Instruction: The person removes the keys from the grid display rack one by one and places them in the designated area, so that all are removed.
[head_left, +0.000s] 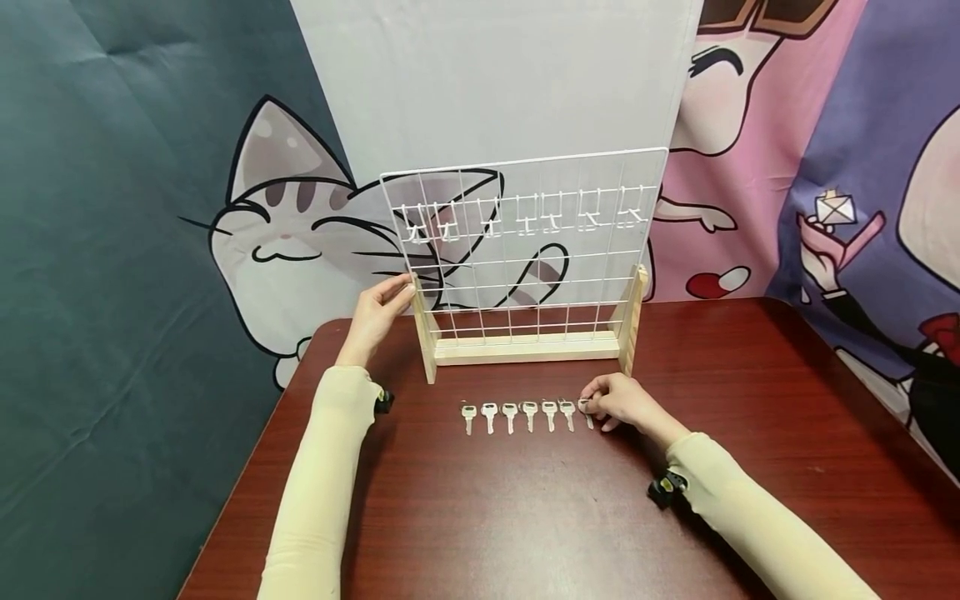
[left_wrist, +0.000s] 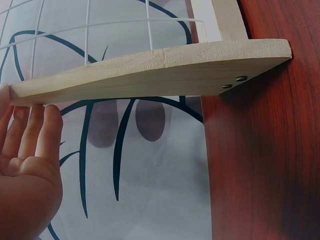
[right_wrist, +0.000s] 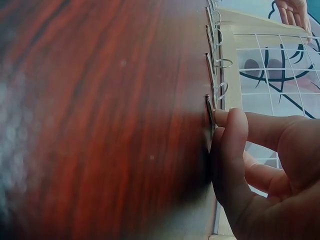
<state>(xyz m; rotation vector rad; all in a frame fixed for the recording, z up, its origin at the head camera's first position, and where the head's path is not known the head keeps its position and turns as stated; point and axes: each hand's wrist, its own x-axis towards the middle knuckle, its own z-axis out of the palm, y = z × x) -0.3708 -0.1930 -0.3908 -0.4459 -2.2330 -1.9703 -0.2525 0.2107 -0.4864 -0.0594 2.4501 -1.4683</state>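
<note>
A white wire grid rack (head_left: 517,267) stands upright on a wooden base, with several hooks along its upper part. My left hand (head_left: 375,315) holds the top of its left wooden post (left_wrist: 150,75), thumb on one side and fingers on the other. In front of the base, several metal keys (head_left: 510,410) with rings lie in a row. At the row's right end, my right hand (head_left: 622,402) pinches the last key (head_left: 588,419) by its head. In the right wrist view, that key (right_wrist: 209,111) is partly hidden behind the fingertips, close to the tabletop.
The dark red wooden table (head_left: 480,517) reaches out on both sides of the rack. Behind it hangs a printed cloth with a cartoon cat (head_left: 285,225). The right wooden post (head_left: 633,321) rises just behind my right hand.
</note>
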